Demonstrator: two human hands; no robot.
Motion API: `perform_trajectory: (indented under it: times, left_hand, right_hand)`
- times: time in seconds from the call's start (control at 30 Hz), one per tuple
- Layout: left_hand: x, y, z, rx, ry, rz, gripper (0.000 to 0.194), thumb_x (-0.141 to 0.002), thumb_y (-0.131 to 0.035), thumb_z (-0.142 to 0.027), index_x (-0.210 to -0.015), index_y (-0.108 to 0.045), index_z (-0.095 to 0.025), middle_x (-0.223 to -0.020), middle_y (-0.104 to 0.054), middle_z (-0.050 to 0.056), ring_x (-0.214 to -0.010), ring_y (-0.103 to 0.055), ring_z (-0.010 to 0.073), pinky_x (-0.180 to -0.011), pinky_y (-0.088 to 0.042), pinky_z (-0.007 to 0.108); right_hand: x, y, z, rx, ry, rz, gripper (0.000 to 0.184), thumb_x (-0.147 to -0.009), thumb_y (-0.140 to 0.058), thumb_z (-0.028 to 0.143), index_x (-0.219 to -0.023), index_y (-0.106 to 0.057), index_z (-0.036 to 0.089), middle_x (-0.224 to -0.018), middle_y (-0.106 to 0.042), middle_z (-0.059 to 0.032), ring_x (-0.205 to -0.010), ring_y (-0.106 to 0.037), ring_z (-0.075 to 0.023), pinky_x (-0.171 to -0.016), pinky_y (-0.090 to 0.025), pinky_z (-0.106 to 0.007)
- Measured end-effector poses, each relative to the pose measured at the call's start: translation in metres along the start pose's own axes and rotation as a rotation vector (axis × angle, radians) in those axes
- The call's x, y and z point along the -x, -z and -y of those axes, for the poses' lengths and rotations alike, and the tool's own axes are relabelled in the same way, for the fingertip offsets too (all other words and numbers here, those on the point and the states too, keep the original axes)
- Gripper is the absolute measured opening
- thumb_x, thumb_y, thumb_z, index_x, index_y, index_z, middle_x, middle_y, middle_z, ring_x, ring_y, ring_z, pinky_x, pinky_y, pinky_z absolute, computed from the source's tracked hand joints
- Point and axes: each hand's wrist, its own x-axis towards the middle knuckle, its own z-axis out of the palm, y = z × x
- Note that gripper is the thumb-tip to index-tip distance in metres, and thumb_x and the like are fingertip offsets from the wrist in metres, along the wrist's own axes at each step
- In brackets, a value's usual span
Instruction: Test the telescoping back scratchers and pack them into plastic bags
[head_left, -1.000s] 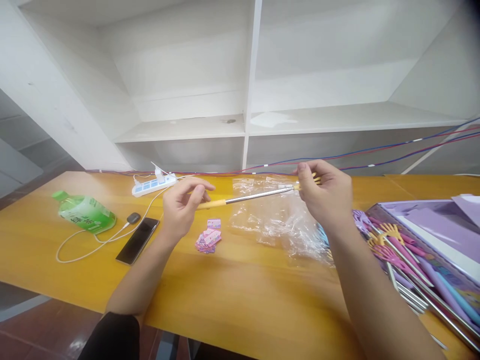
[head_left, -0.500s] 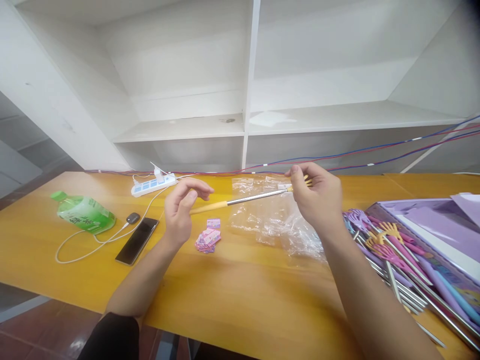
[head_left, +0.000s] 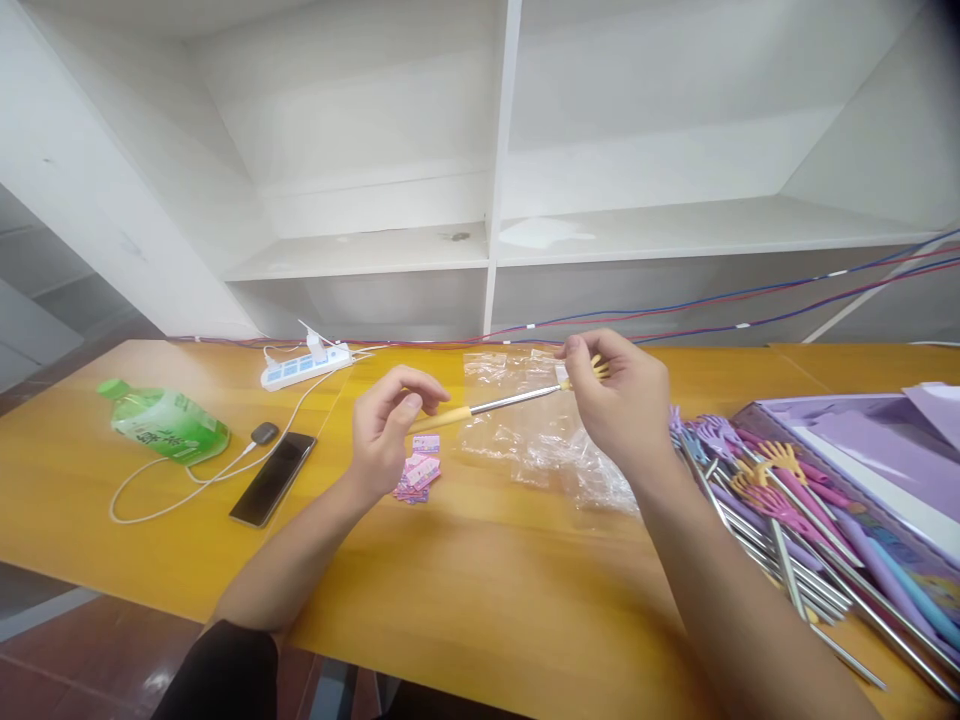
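A telescopic back scratcher [head_left: 517,399] with a yellow handle, a silver rod and a yellow hand-shaped head is held nearly level above the table. My right hand [head_left: 619,395] is closed around its yellow head, and a few of the head's prongs show between the fingers. My left hand [head_left: 390,425] curls around the end of the yellow handle; the handle's tip is hidden by the thumb and palm. Just beneath the handle lies a small pile of pink printed cards [head_left: 418,472]. Clear plastic bags [head_left: 517,440] are spread flat under the rod.
More back scratchers [head_left: 780,500] are heaped at right, beside a purple box [head_left: 862,450]. To the left are a green bottle [head_left: 169,425] on its side, a phone [head_left: 274,480], a white cable and a power strip [head_left: 307,368]. White shelving [head_left: 495,180] rises behind the table.
My left hand has moved right, and my right hand slightly left, so they are closer together. Less of the silver rod shows between handle and head.
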Motion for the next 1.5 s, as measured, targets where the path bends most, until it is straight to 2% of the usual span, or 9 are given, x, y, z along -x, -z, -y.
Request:
perform_trajectory:
  times: [0.7, 1.0, 1.5]
  left_hand:
    - [0.000, 0.004, -0.002, -0.001, -0.043, -0.024, 0.020, -0.102, -0.056, -0.026, -0.099, -0.076, -0.021, -0.093, -0.072, 0.006, -0.081, -0.065, 0.0181, -0.075, -0.054, 0.033]
    - [0.001, 0.006, -0.006, -0.046, -0.069, -0.061, 0.021, -0.101, -0.056, -0.026, -0.095, -0.075, -0.021, -0.091, -0.074, 0.006, -0.078, -0.064, 0.0176, -0.071, -0.054, 0.033]
    - [0.003, 0.007, -0.008, -0.044, -0.117, -0.067, 0.021, -0.101, -0.055, -0.019, -0.093, -0.075, -0.020, -0.089, -0.072, 0.004, -0.076, -0.064, 0.0156, -0.069, -0.051, 0.031]
  right_hand:
    - [0.020, -0.024, 0.012, -0.037, -0.014, 0.121, 0.030, -0.099, -0.054, 0.040, -0.080, -0.069, 0.022, -0.072, -0.068, -0.0021, -0.061, -0.053, -0.0148, -0.063, -0.039, -0.029]
    - [0.028, -0.031, 0.010, -0.057, -0.016, 0.121, 0.030, -0.100, -0.052, 0.038, -0.081, -0.070, 0.022, -0.069, -0.064, -0.0002, -0.061, -0.053, -0.0147, -0.066, -0.040, -0.029]
    - [0.035, -0.039, 0.008, -0.073, -0.019, 0.144, 0.033, -0.102, -0.050, 0.038, -0.081, -0.069, 0.021, -0.075, -0.070, -0.0007, -0.063, -0.056, -0.0140, -0.068, -0.040, -0.030]
